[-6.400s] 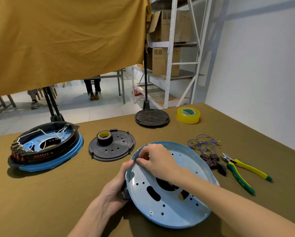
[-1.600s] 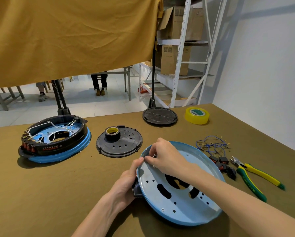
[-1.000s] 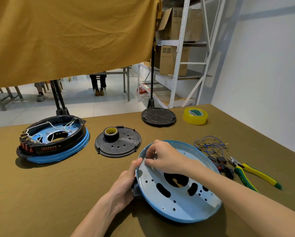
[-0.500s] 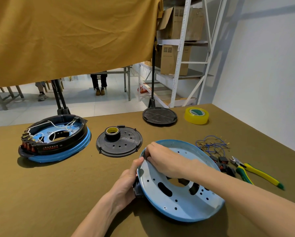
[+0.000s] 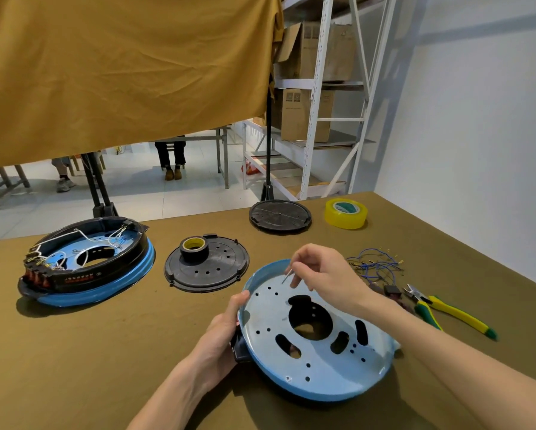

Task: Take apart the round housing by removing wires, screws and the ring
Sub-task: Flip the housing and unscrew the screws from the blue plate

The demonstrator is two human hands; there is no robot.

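A round light-blue housing plate (image 5: 322,361) with holes and slots lies tilted on the olive table, its left side raised. My left hand (image 5: 220,333) grips its left rim, thumb on the edge, over a black part underneath. My right hand (image 5: 319,274) hovers above the plate's far rim and pinches a thin silver screw (image 5: 286,277) between thumb and fingers. A second housing (image 5: 86,265) with a black ring, white wires and copper coils sits at the far left.
A black perforated disc (image 5: 207,265) carrying a roll of black tape (image 5: 193,248) lies behind the plate. Loose blue wires (image 5: 375,263), small black connectors (image 5: 392,290) and green-yellow pliers (image 5: 446,315) lie to the right. A black cover (image 5: 279,216) and yellow tape (image 5: 345,213) lie at the back.
My right hand has lifted off the plate's far-left rim and now holds a thin screw above it. The left hand still grips the rim.
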